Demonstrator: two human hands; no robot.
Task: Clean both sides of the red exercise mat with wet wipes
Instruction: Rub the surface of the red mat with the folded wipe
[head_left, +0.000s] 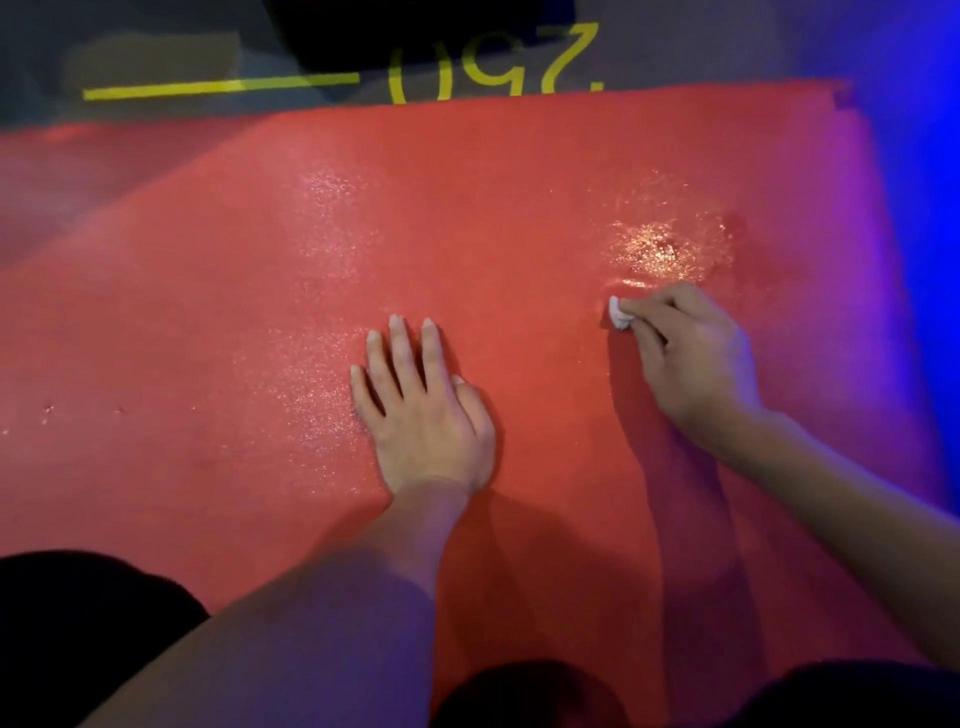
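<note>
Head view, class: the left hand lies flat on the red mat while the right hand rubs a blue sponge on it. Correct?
Not quite. In the head view the right hand pinches a small white wet wipe, not a blue sponge. The left hand does lie flat on the red mat.

Head view, steeply down, close above mat (467, 208)

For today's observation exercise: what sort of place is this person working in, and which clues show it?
Probably a gym or fitness studio. A red exercise mat lies on a dark floor painted with a yellow line and numerals, and blue-purple coloured lighting falls along the right side.
</note>
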